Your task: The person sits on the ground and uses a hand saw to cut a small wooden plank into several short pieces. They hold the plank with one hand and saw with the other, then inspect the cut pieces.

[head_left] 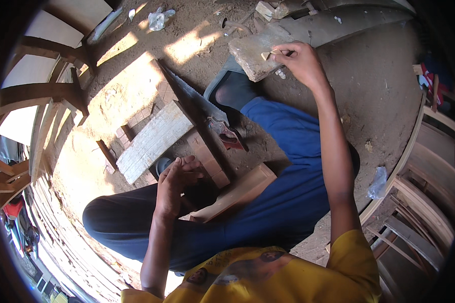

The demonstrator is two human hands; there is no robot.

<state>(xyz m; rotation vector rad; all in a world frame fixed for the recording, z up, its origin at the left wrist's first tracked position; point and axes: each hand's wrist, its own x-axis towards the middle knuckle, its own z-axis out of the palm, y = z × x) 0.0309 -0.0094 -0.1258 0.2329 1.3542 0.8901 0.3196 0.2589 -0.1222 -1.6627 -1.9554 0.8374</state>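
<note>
Here, the right hand (301, 60) is stretched well fwd and up, fingers pinched narrow on a small pale wedge-shaped wood chip (268, 53), which is pressed against the top face of a flat grey stone block (250, 56). The block is seen lying on the dirt floor (369, 86) just beyond a dark sandal (232, 88), its long axis running roughly from upper right to lower left. The chip is thus held at the near-right edge of the block, directly at the fingertips; no gap is visible betw. chip and stone.

The left hand (176, 183) is kept close to the body, well apart from the block, curled over the top end of a reddish-brown wooden piece (237, 194) which is propped across the lap in blue trousers. Whether it is actually gripped or only steadied can't be told; fingers are loosely bent, not spread.

Betw. the two hands, a handsaw (197, 101) is laid w/ its blade pointing up-left and its red handle toward the knee, resting over a pale slatted board (149, 141). So the right hand is by far the nearer one to the stone block; the left is nearer to the saw handle.
</note>
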